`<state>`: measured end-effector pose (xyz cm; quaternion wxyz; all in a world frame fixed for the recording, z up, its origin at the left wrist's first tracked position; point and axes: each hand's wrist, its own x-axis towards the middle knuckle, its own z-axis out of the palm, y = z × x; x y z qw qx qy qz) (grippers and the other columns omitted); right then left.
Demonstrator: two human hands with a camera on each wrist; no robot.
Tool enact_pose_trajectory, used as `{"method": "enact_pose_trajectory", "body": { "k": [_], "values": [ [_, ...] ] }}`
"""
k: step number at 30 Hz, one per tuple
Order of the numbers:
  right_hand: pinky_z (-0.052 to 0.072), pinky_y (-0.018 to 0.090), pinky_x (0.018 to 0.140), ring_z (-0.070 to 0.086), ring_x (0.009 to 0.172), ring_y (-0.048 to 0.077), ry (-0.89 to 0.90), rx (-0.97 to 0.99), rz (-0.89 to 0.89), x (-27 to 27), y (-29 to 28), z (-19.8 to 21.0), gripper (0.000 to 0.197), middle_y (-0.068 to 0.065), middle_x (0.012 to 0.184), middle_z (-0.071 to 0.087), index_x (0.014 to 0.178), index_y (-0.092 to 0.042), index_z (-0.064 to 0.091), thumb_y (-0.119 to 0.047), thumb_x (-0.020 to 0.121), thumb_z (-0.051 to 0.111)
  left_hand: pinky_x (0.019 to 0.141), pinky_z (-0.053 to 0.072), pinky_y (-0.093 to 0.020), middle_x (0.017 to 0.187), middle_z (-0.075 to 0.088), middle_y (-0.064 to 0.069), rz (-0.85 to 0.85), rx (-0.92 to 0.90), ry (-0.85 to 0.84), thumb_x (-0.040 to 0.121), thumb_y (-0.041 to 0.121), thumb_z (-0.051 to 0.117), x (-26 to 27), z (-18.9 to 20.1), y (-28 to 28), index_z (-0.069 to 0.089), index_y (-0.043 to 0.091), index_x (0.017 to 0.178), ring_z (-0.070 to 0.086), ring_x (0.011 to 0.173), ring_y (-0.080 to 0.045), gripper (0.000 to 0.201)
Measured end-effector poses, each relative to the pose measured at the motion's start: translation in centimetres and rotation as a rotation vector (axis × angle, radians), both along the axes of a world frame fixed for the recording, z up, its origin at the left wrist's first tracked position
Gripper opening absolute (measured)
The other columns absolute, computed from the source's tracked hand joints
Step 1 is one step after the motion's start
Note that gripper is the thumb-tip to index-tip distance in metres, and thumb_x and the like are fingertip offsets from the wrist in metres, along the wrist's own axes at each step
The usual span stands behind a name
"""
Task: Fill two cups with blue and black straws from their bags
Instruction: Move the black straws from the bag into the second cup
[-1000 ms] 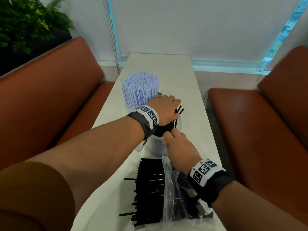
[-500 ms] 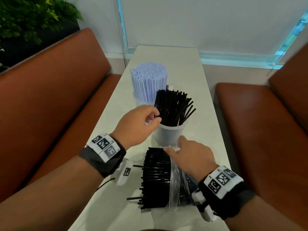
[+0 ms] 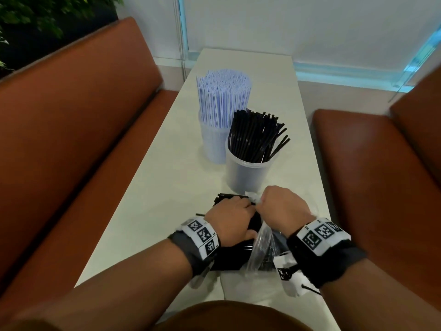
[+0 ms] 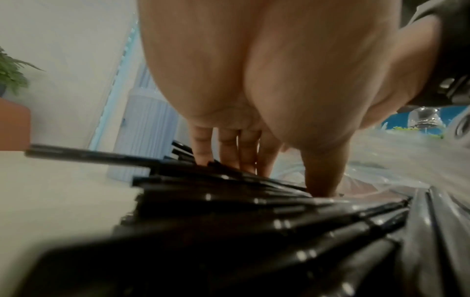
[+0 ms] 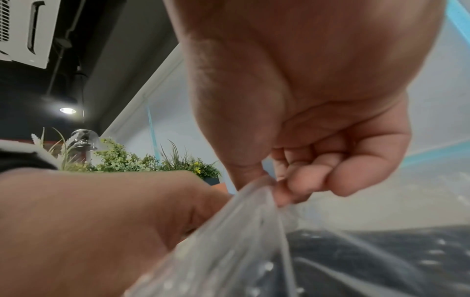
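Observation:
A clear cup packed with blue straws stands mid-table. Right in front of it, a second clear cup holds black straws fanned to the right. Near the table's front edge lies a clear plastic bag with a loose pile of black straws spilling out to the left. My left hand reaches down onto that pile, its fingers and thumb closing round a bunch. My right hand pinches the bag's open edge and holds it up.
The narrow white table runs away from me between two brown benches, one on the left and one on the right. A green plant stands behind the left bench. A wall closes the far end.
My left hand left the cup of black straws and came back down onto the pile by the bag. My right hand took hold of the bag's edge.

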<state>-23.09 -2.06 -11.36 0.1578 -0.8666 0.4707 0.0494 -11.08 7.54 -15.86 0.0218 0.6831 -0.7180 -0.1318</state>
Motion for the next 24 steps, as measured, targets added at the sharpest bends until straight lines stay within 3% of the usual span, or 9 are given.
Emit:
{"method": "enact_pose_trajectory", "body": {
  "k": [4, 8, 11, 17, 21, 24],
  "values": [
    [0.050, 0.035, 0.072, 0.063, 0.086, 0.024, -0.039, 0.009, -0.011, -0.3, 0.1, 0.4, 0.015, 0.000, 0.093, 0.066, 0.099, -0.021, 0.059, -0.028, 0.088, 0.055, 0.092, 0.047, -0.041, 0.130, 0.055, -0.010, -0.004, 0.005, -0.006, 0.096, 0.038, 0.057, -0.8, 0.0, -0.6, 0.051, 0.009, 0.137, 0.053, 0.116, -0.030, 0.051],
    [0.043, 0.035, 0.066, 0.059, 0.077, 0.018, -0.116, 0.030, 0.012, -1.0, 0.1, 0.1, 0.012, -0.007, 0.080, 0.061, 0.098, -0.032, 0.049, -0.032, 0.087, 0.053, 0.092, 0.047, -0.039, 0.131, 0.056, -0.010, -0.011, -0.002, -0.036, 0.099, 0.030, 0.054, -0.9, 0.4, -0.9, 0.053, 0.009, 0.136, 0.054, 0.117, -0.030, 0.043],
    [0.038, 0.030, 0.060, 0.056, 0.073, 0.010, -0.138, 0.016, -0.003, -0.9, -0.3, -0.1, 0.005, -0.012, 0.076, 0.058, 0.089, -0.034, 0.052, -0.034, 0.084, 0.053, 0.082, 0.047, -0.039, 0.122, 0.058, -0.010, -0.011, -0.033, -0.120, 0.098, 0.021, 0.050, -0.3, 1.1, -0.7, 0.056, 0.009, 0.127, 0.057, 0.109, -0.030, 0.032],
    [0.034, 0.028, 0.056, 0.053, 0.070, 0.002, -0.183, 0.000, -0.054, -1.4, -1.3, -0.2, 0.007, -0.016, 0.077, 0.060, 0.089, -0.039, 0.054, -0.040, 0.084, 0.050, 0.071, 0.032, -0.035, 0.105, 0.065, -0.009, 0.002, -0.032, -0.258, 0.096, 0.019, 0.047, 3.9, 2.1, 2.0, 0.050, 0.012, 0.114, 0.062, 0.089, -0.031, 0.019],
    [0.043, 0.032, 0.067, 0.057, 0.074, 0.005, -0.184, 0.015, -0.062, -1.9, -1.9, -0.7, 0.007, -0.016, 0.079, 0.062, 0.092, -0.042, 0.056, -0.043, 0.091, 0.049, 0.076, 0.043, -0.037, 0.111, 0.061, -0.003, 0.037, -0.028, -0.272, 0.100, 0.025, 0.045, 8.6, 2.3, 5.0, 0.048, 0.019, 0.129, 0.060, 0.094, -0.026, 0.030],
    [0.045, 0.033, 0.067, 0.060, 0.075, 0.009, -0.225, 0.018, -0.049, -1.4, -1.8, -0.8, 0.026, -0.014, 0.077, 0.063, 0.087, -0.036, 0.060, -0.053, 0.096, 0.044, 0.076, 0.045, -0.037, 0.108, 0.061, 0.001, 0.132, -0.044, -0.220, 0.101, 0.031, 0.045, 11.4, 2.5, 6.9, 0.050, 0.023, 0.126, 0.060, 0.092, -0.023, 0.026]
  ]
}}
